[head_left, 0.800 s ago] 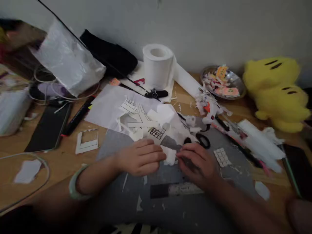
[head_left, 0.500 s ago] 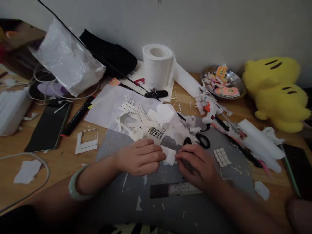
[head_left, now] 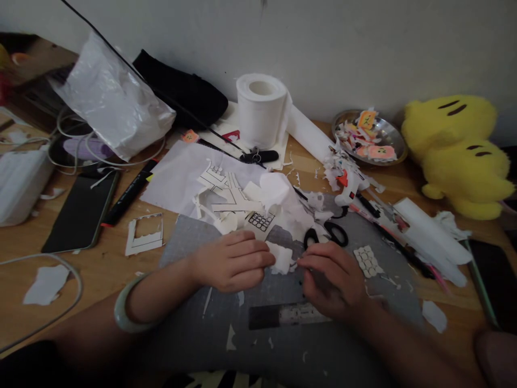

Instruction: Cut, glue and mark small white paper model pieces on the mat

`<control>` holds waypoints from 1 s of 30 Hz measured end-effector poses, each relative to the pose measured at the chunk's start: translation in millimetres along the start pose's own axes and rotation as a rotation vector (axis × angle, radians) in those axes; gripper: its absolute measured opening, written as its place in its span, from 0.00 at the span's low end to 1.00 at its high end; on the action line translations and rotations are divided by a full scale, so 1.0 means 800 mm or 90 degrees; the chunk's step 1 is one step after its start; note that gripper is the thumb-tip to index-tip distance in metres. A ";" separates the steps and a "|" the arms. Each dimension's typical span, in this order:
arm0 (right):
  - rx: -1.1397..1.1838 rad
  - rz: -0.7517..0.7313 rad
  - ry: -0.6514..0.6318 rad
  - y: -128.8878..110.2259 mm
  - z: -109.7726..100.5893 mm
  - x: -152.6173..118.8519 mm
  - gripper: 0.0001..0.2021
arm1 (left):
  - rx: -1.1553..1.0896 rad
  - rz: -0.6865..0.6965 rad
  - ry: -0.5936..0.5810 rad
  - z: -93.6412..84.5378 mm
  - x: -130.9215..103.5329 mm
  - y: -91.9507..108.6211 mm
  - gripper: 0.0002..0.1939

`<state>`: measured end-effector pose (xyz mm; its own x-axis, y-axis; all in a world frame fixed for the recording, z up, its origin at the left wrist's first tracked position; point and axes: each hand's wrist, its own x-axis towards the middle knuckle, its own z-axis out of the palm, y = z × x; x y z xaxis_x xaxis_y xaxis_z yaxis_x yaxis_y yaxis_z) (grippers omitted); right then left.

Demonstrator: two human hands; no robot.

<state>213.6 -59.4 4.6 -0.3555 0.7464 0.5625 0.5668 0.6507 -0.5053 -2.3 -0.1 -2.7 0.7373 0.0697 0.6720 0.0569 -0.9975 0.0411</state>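
Observation:
My left hand (head_left: pixel 238 261) has its fingers closed on the left side of a small white paper piece (head_left: pixel 280 258) with an uneven edge. Just to the right of that piece, my right hand (head_left: pixel 333 280) is curled in a pinch. A tiny pale paper scrap (head_left: pixel 294 264) shows at its fingertips, partly hidden. Behind the right hand lie black-handled scissors (head_left: pixel 336 234). A ruler (head_left: pixel 288 315) rests below both hands on the grey cutting mat (head_left: pixel 194 334). Right of the hands sits a cut paper piece with a rounded-cell pattern (head_left: pixel 367 261).
Paper cutouts (head_left: pixel 238 202) pile up beyond the hands. A toilet paper roll (head_left: pixel 260 113), a metal bowl of scraps (head_left: pixel 369 137), and yellow plush toys (head_left: pixel 460 156) stand at the back. A phone (head_left: pixel 81 213) and a black marker (head_left: pixel 129 193) lie left.
My right hand has moved slightly right, away from the paper piece's edge, with a tiny scrap at its fingertips. My left hand stays in place, still holding the piece.

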 end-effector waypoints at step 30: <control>-0.002 0.015 -0.044 0.004 0.003 0.004 0.07 | -0.075 -0.075 -0.008 -0.001 -0.004 0.001 0.07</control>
<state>212.4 -54.8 3.1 -0.3928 0.7693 0.5039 0.5782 0.6327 -0.5151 -5.1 -0.9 -4.1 0.7388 0.1862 0.6476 0.0656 -0.9764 0.2059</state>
